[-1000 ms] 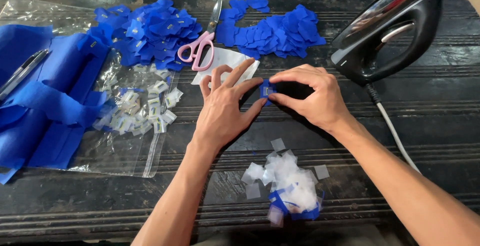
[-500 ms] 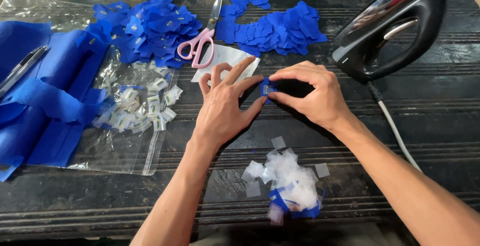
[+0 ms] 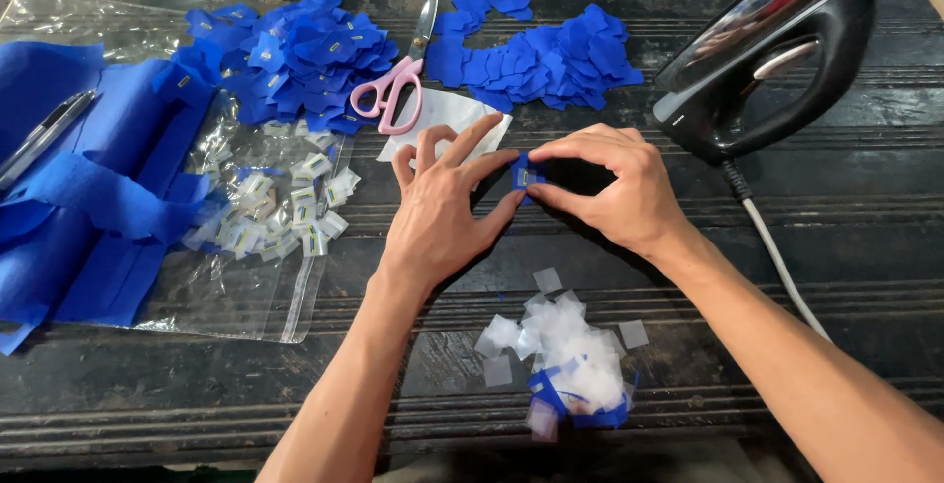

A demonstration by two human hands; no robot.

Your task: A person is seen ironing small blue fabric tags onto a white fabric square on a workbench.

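Head view, 2 hands, left hand (image 3: 442, 208) and right hand (image 3: 615, 188), pinching small blue felt piece (image 3: 524, 176), dark ridged table (image 3: 865, 217).

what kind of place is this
Likely a small sewing or craft workbench: an iron, pink-handled scissors and piles of cut blue fabric pieces lie on a dark grooved table.

Mid-frame, both hands, left hand (image 3: 442, 212) and right hand (image 3: 615, 188), pinch a small blue felt piece (image 3: 524, 174) above the dark table (image 3: 836, 247). Pink scissors (image 3: 393, 85) lie above them; a black iron (image 3: 777, 50) sits upper right.
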